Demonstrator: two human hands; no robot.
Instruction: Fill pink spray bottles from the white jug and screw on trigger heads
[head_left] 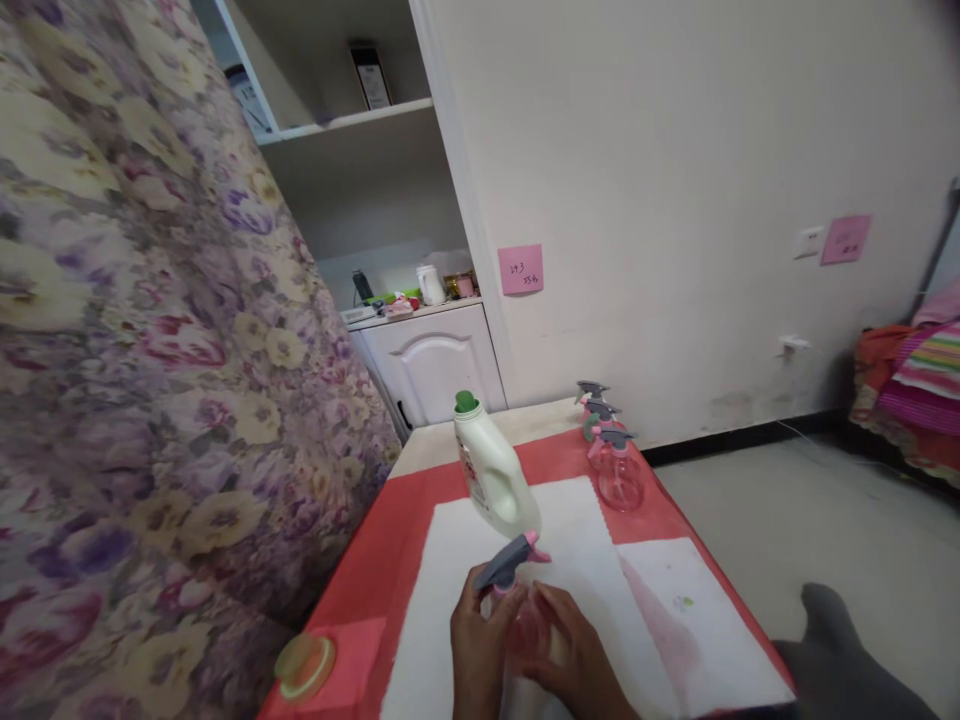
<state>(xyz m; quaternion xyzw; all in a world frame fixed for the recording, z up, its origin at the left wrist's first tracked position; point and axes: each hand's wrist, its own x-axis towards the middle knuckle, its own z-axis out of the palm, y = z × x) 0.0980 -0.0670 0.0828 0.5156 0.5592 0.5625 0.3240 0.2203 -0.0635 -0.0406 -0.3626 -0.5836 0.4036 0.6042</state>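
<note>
Both my hands hold one small spray bottle [529, 632], which has a clear pink body, a grey spray head and a pink nozzle and trigger. My left hand [480, 645] grips its left side, near the neck under the spray head. Fingers of my right hand [576, 650] wrap the right side of the body, hiding part of it. Just beyond stands a large pale green jug [496, 470] with a handle and a green cap or spout. At the far right edge, several similar spray bottles [620, 482] stand in a row.
A white cloth [431, 590] lies over the red table cover [397, 510]. Near the left edge rests a round yellowish lid or dish [304, 667]. White paper [701, 610] lies to the right. A floral curtain [187, 350] hangs at left; a wall [675, 200] stands behind.
</note>
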